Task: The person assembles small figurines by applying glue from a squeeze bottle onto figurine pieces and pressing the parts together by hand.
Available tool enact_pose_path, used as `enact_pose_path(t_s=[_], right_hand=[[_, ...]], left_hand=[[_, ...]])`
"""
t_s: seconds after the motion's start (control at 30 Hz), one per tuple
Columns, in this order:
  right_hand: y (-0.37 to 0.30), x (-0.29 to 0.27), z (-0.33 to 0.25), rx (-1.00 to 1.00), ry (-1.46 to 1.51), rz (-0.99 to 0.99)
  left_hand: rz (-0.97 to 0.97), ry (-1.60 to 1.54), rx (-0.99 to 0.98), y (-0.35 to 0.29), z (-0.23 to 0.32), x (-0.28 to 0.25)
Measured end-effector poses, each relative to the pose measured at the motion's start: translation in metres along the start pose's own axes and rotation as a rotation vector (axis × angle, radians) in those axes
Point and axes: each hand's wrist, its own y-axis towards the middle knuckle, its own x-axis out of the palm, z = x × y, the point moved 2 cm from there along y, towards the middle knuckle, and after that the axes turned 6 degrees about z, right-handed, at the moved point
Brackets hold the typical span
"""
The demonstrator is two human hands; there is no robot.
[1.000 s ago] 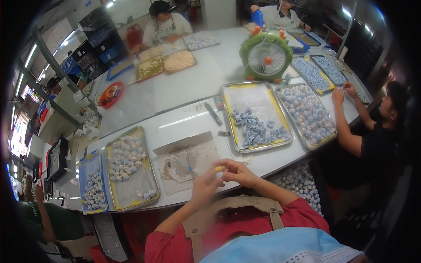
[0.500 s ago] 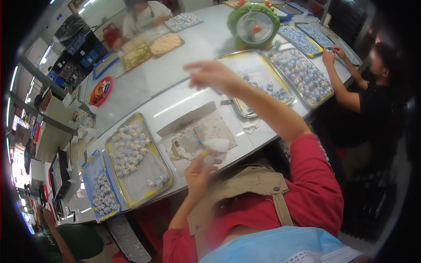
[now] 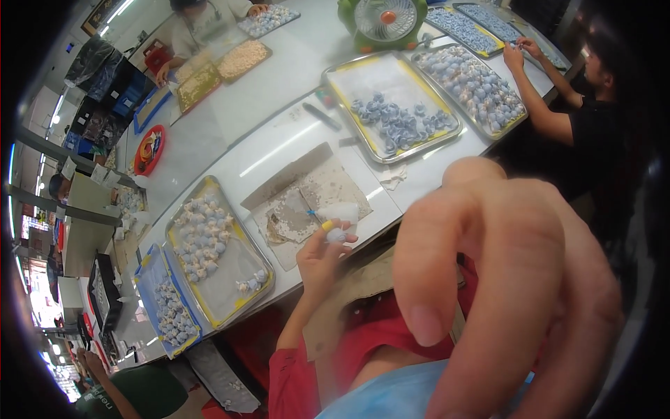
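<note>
My left hand (image 3: pixel 322 260) is closed on a small pale blue shell-shaped piece (image 3: pixel 337 235), pinched at its fingertips. One of its fingers wears a yellow finger cover (image 3: pixel 327 225). Just beyond the fingertips, a white cone-shaped piping bag (image 3: pixel 343 211) with a blue tip lies on a stained open cardboard piece (image 3: pixel 293 202). My right hand (image 3: pixel 506 279) looms very large and close at the lower right, its fingers loosely bent and apart, with nothing visible in them. It covers my right arm and part of the table edge.
Trays of pale blue pieces stand left (image 3: pixel 209 262) and right (image 3: pixel 391 150), beside a blue tray (image 3: pixel 167 300). A dark bar-shaped tool (image 3: pixel 322 116), red basket (image 3: pixel 149 150) and green fan (image 3: pixel 382 21) lie farther off. Co-workers sit at right (image 3: pixel 593 98) and far side (image 3: pixel 202 31).
My right hand has swung back from above the table to close in front of the view, uncovering the right tray and the dark tool. My left hand still holds the small piece.
</note>
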Motion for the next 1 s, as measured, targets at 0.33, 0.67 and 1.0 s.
enact_pose_path(t_s=[0.33, 0.67, 1.0], right_hand=[[0.021, -0.009, 0.04, 0.096, 0.155, -0.022], [0.031, 0.041, 0.082, 0.199, 0.323, -0.062], [0.023, 0.02, 0.086, 0.381, -0.005, -0.072]], left_hand=[[0.023, -0.002, 0.001, 0.016, 0.001, -0.004], [0.023, -0.097, -0.001, 0.027, -0.001, -0.007], [0.072, -0.023, 0.049, 0.025, 0.0, -0.016]])
